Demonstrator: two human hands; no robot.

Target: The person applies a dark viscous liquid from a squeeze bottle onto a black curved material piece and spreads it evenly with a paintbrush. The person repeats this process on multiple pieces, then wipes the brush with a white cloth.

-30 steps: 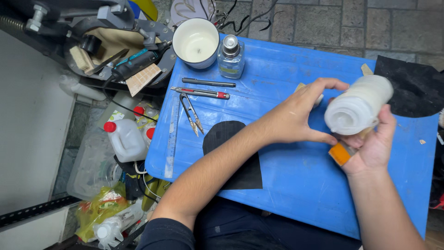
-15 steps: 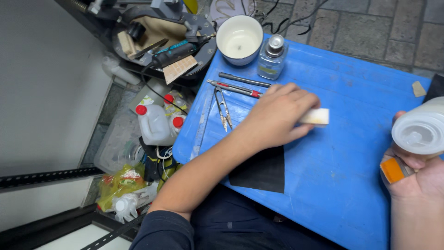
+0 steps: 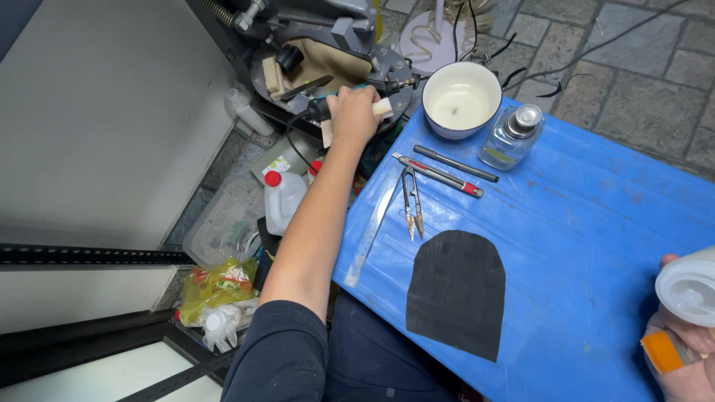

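Note:
My left hand (image 3: 351, 113) reaches off the left side of the blue table (image 3: 596, 223) and is shut on a small cream block (image 3: 383, 106). It hovers over a tray of tools beside a grey machine (image 3: 320, 41). At the lower right edge of the view, my right hand (image 3: 689, 365) grips a white plastic container (image 3: 689, 286), and an orange strip (image 3: 661, 351) shows at the fingers. A black sole-shaped sheet (image 3: 456, 290) lies flat on the table between my arms.
On the table's far side stand a white bowl (image 3: 462, 99) and a glass bottle with a metal cap (image 3: 510, 138). Near them lie a black pen (image 3: 456, 163), a red-tipped knife (image 3: 439, 175), thread snips (image 3: 412, 202) and a steel ruler (image 3: 372, 231). A red-capped jug (image 3: 281, 197) and bags (image 3: 216, 286) sit on the floor.
My left hand has carried the cream block off the table, out left to the machine's tool tray. My right hand with the white container has slid to the view's right edge.

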